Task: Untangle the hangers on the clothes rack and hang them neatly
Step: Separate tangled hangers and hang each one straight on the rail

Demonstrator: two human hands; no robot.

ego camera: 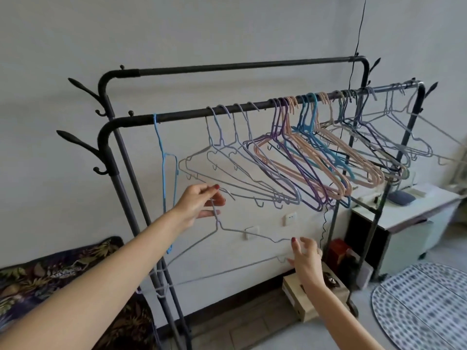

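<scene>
A black double-bar clothes rack stands against the wall. Its front bar carries several wire hangers: a light blue one hanging askew at the left, grey ones, then purple, peach and blue ones bunched and overlapping toward the right. Below the bar I hold a loose grey wire hanger. My left hand pinches its neck just under the hook. My right hand grips its right shoulder end.
The rear bar of the rack is bare. A dark patterned cushion lies at the lower left. Boxes sit on the floor under the rack, a white desk stands at the right, and a dotted rug lies at the lower right.
</scene>
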